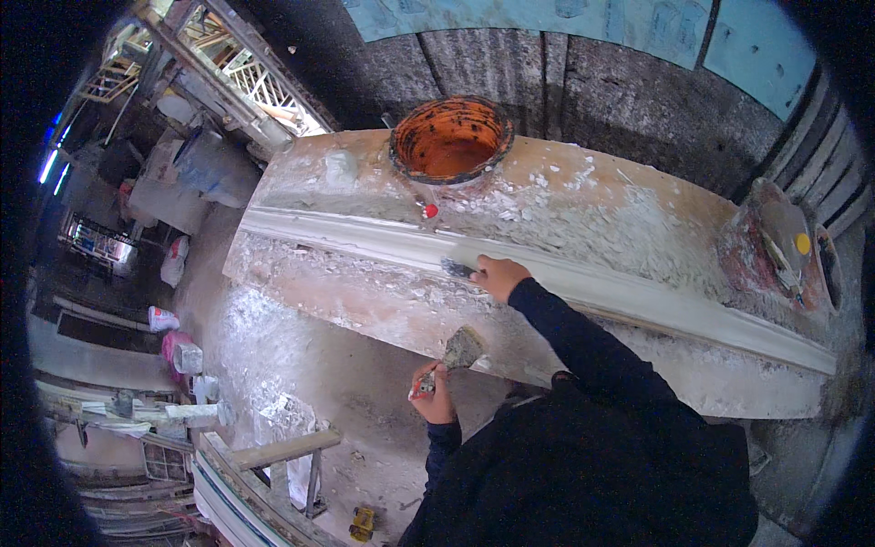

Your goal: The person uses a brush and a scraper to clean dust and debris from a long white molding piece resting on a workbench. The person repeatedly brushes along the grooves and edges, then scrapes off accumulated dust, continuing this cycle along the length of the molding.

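Note:
A long white ribbed moulding (365, 241) runs across the dusty board (565, 337) of the workbench. My right hand (501, 277) is closed on a small dark flat scraper (458, 268), its edge against the moulding's near side. Lower down, in front of the bench edge, my left hand (434, 392) grips the red-marked handle of a putty knife (465, 347). That broad, fan-shaped blade is coated grey-brown and points up toward the bench.
A round orange tub (452, 141) with a dark-smeared rim stands behind the moulding, near a small red cap (430, 211). White crumbs litter the board. A crusted bucket (766, 242) stands at the right end. A wooden frame (287, 450) stands at lower left.

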### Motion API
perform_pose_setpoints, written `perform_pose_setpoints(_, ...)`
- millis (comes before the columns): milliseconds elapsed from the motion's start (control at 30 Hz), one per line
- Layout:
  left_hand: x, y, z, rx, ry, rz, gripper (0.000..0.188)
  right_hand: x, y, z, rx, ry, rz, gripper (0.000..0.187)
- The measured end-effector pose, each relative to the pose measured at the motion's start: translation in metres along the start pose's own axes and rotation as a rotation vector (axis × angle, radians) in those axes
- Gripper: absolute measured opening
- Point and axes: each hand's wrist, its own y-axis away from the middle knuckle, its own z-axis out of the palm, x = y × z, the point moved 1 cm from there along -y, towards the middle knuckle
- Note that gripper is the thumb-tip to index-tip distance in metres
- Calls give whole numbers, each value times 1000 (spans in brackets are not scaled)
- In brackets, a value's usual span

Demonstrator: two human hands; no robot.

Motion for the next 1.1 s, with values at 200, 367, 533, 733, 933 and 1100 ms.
perform_pose_setpoints(200,-8,7,-16,94,29,-80,15,52,60,-39,-61,33,65,34)
perform_pose_setpoints(367,-8,4,-31,152,56,-80,14,35,48,-27,-74,107,67,31)
perform_pose_setpoints(533,1,3,-32,156,33,-23,15,-21,-36,30,-9,21,-16,36)
perform_pose_setpoints(733,3,9,-34,180,23,-25,16,-38,-41,32,-37,40,-11,37)
perform_pose_setpoints(933,-17,3,-35,144,71,-77,14,47,52,-31,-100,109,39,41)
perform_pose_setpoints(1100,-9,-12,-17,87,61,-48,14,96,145,-96,-121,319,0,34)
